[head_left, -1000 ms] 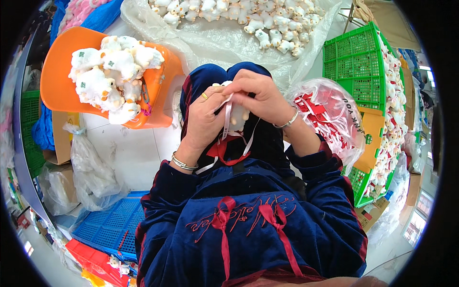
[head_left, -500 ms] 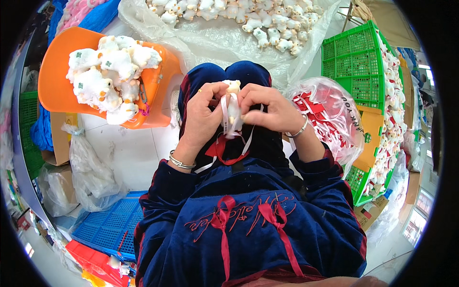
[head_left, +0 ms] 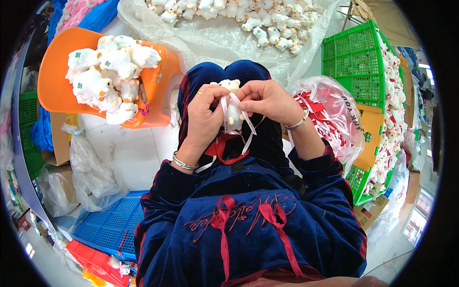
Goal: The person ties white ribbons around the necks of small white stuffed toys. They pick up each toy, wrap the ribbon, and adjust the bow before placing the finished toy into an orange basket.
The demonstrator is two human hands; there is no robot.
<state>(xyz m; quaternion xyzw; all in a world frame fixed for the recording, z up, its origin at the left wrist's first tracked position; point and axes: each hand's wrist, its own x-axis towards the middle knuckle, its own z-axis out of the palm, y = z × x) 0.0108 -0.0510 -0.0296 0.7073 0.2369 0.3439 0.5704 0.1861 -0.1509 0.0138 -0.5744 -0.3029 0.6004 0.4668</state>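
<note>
1. Fingers (head_left: 216, 92) of the left hand (head_left: 203, 117) are pinched together on a pale ribbon (head_left: 226, 117); those of the right hand (head_left: 277, 101) are clamped on it too, near the neck of a white toy (head_left: 234, 114).
2. The toy is over the middle of the lap (head_left: 270, 148), short of the knee edge; whether it touches cannot be told. A red piece (head_left: 224, 146) lies toward the waist edge.
3. Pale tiled floor (head_left: 138, 150); a clear sheet (head_left: 201, 40) lies ahead, with heaped toys (head_left: 282, 24) reaching its right edge.
4. An orange chair (head_left: 56, 79) bears another pile (head_left: 112, 71), its backrest at left.
5. Right: a green crate (head_left: 354, 62) and a bag (head_left: 330, 115) of red pieces.
6. Counted: one toy between the hands, one chair, two bracelets (head_left: 184, 163); the heaps overlap too much to count.
</note>
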